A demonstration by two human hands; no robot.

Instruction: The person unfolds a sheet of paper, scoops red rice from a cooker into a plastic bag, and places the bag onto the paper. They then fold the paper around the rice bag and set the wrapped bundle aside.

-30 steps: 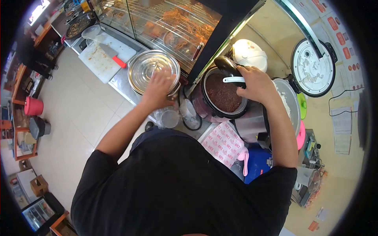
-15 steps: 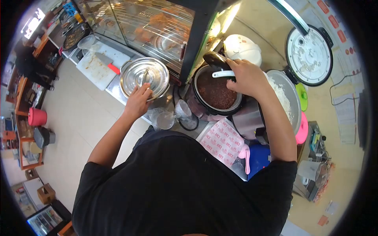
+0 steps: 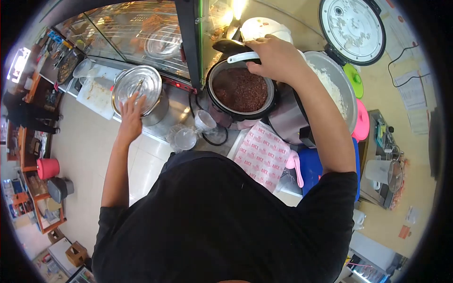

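My left hand (image 3: 131, 119) rests its spread fingers at the near edge of a shiny steel lid (image 3: 147, 89), which sits on a steel pot (image 3: 158, 111). My right hand (image 3: 278, 59) is closed above a round cooker (image 3: 214, 101) filled with dark reddish-brown grainy food (image 3: 240, 89). A white handle (image 3: 243, 57) juts left from that hand, and beside it shows a dark rounded utensil head (image 3: 229, 46). How the two parts join is hidden by the fingers. To the right stands a larger open cooker of white rice (image 3: 330, 87), partly behind my forearm.
A glass display cabinet (image 3: 127, 37) stands behind the pot. Printed wrapping paper (image 3: 262, 153), a pink scoop (image 3: 295, 165) and plastic cups (image 3: 185, 138) lie near my body. An open cooker lid (image 3: 354, 33) rises at the right. A person in dark clothes (image 3: 28, 111) stands far left.
The view has shifted, so the counter appears further left and up. My left fingers have spread and moved from the lid's middle toward its near edge. My right hand keeps hold of the utensil.
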